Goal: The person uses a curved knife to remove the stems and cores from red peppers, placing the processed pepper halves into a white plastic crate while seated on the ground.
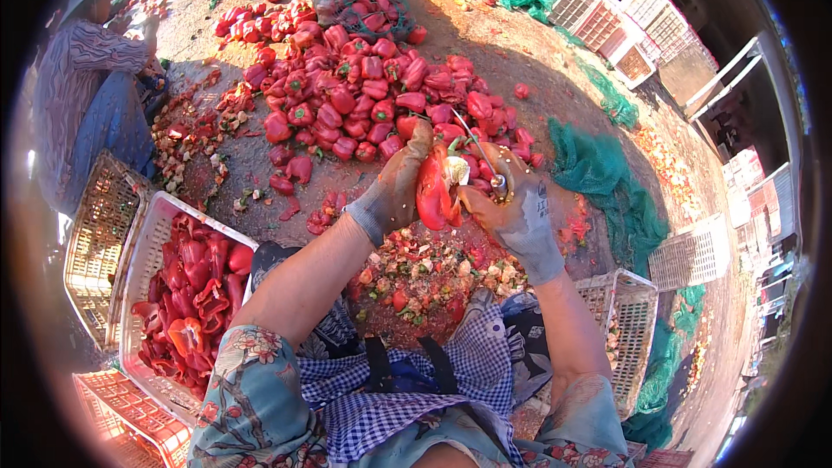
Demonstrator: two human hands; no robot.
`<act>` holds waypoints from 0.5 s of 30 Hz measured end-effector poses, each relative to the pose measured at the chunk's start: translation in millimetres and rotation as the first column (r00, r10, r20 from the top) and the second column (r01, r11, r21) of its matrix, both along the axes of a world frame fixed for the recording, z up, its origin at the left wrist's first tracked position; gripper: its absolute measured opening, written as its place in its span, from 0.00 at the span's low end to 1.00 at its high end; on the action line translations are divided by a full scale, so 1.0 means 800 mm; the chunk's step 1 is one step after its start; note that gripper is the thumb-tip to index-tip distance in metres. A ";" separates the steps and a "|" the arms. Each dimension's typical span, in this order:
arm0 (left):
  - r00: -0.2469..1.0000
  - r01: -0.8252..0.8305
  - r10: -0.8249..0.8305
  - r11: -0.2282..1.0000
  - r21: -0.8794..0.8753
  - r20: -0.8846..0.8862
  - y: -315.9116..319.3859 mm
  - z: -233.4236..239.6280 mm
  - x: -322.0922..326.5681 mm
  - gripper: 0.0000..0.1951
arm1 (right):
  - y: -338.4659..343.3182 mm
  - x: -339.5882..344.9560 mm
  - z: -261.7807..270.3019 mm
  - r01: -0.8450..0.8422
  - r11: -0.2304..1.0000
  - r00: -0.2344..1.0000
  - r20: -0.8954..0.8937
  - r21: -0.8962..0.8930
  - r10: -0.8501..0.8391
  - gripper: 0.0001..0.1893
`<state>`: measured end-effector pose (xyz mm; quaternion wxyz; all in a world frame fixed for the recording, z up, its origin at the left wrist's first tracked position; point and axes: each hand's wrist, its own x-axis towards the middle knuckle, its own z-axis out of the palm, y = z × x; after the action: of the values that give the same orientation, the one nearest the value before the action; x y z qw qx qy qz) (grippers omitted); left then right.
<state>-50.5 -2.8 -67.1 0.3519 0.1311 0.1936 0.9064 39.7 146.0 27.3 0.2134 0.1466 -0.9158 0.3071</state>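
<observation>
My left hand [404, 175], in a soiled grey work glove, grips a red bell pepper [431, 192] that has been cut open. Its pale seed core [457, 170] is exposed on the side toward my right hand. A thin-bladed knife [478, 143] with a metal collar is held in my gloved right hand [513, 198], blade pointing up and away from me. Loose seeds stick to the right glove. Right behind both hands lies a large heap of whole red bell peppers [364, 97]. Cut cores and scraps [435, 266] cover the ground below my hands.
At my left, a white plastic crate [140, 338] holds cored peppers, with a red crate [130, 413] nearer me. Another crate [624, 338] stands at my right. Green netting [598, 182] lies beyond it. A person [97, 78] sits at the far left. A filled mesh sack [361, 0] stands behind the heap.
</observation>
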 end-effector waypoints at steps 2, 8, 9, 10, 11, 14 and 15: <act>1.000 0.009 -0.007 0.998 -0.065 0.031 0.017 -0.002 0.014 0.31 | 0.008 0.005 -0.016 0.011 1.000 0.994 0.109 -0.020 -0.008 0.28; 0.956 0.263 -0.269 0.962 -0.070 -0.112 0.030 -0.002 0.048 0.18 | 0.035 0.023 -0.068 0.031 0.993 0.985 0.174 -0.110 -0.011 0.27; 0.967 0.242 -0.251 0.961 -0.137 -0.053 0.033 -0.009 0.052 0.18 | 0.038 0.025 -0.077 0.040 0.991 0.988 0.154 -0.125 -0.020 0.27; 0.973 0.227 -0.230 0.952 -0.207 0.006 0.036 -0.020 0.052 0.18 | 0.042 0.030 -0.083 0.048 0.984 0.988 0.150 -0.173 -0.022 0.25; 0.977 0.215 -0.206 0.936 -0.279 0.061 0.040 -0.029 0.050 0.18 | 0.045 0.033 -0.084 0.072 0.987 0.989 0.135 -0.141 -0.053 0.25; 0.930 -0.033 -0.160 0.861 -0.507 -0.332 0.042 -0.075 0.040 0.22 | 0.049 0.036 -0.089 0.144 0.985 0.985 0.107 -0.094 -0.134 0.25; 0.894 -0.073 -0.187 0.836 -0.544 -0.407 0.041 -0.076 0.040 0.22 | 0.055 0.038 -0.089 0.140 0.979 0.981 0.157 -0.151 -0.116 0.25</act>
<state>-18.5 30.0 -128.2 0.3485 0.2347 0.5145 0.7475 69.7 190.0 -44.2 0.1758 0.0465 -0.9087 0.3757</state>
